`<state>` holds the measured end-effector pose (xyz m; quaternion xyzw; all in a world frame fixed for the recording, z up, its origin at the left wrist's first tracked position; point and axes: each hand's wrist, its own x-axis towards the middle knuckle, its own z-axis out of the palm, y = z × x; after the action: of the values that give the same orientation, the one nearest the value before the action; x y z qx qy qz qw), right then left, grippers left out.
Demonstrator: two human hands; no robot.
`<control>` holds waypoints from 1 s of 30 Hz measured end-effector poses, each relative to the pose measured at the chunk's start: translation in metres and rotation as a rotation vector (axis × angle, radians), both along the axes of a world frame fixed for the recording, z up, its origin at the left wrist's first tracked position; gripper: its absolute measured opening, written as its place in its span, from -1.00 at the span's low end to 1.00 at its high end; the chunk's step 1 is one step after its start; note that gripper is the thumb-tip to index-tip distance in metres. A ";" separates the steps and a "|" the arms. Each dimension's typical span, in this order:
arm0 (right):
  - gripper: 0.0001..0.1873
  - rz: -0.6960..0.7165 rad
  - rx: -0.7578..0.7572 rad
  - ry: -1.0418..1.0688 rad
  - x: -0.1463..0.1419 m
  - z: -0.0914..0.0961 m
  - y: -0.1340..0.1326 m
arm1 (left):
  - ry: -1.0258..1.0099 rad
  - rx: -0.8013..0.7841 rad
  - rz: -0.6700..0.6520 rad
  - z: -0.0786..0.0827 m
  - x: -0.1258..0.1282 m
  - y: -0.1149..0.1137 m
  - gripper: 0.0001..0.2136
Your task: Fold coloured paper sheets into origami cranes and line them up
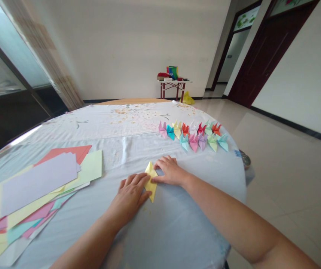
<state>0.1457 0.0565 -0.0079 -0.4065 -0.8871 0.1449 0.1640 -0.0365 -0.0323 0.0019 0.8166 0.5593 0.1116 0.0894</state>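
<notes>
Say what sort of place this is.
Likely a room in a home: a curtain hangs at left, a floral tablecloth is spread in front, and a dark red door stands at right.

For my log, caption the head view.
Left hand and right hand touch a yellow folded-paper diamond; colourful pointed paper figures beyond.

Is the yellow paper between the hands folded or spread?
Folded: the yellow paper is a pointed diamond, smaller than the flat lilac sheet.
</notes>
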 end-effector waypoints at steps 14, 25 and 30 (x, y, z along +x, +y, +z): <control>-0.46 -0.032 0.017 0.024 -0.001 0.003 -0.005 | 0.036 -0.037 0.004 0.002 0.002 -0.004 -0.57; -0.34 -0.131 0.101 -0.012 -0.009 0.002 -0.016 | 0.046 -0.036 -0.010 -0.002 0.000 -0.006 -0.44; -0.32 -0.156 0.153 -0.020 -0.008 -0.002 -0.022 | 0.029 -0.048 -0.012 -0.002 -0.001 -0.006 -0.41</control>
<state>0.1376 0.0344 -0.0101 -0.4622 -0.8627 0.0596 0.1966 -0.0372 -0.0378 -0.0004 0.8192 0.5579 0.0859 0.1014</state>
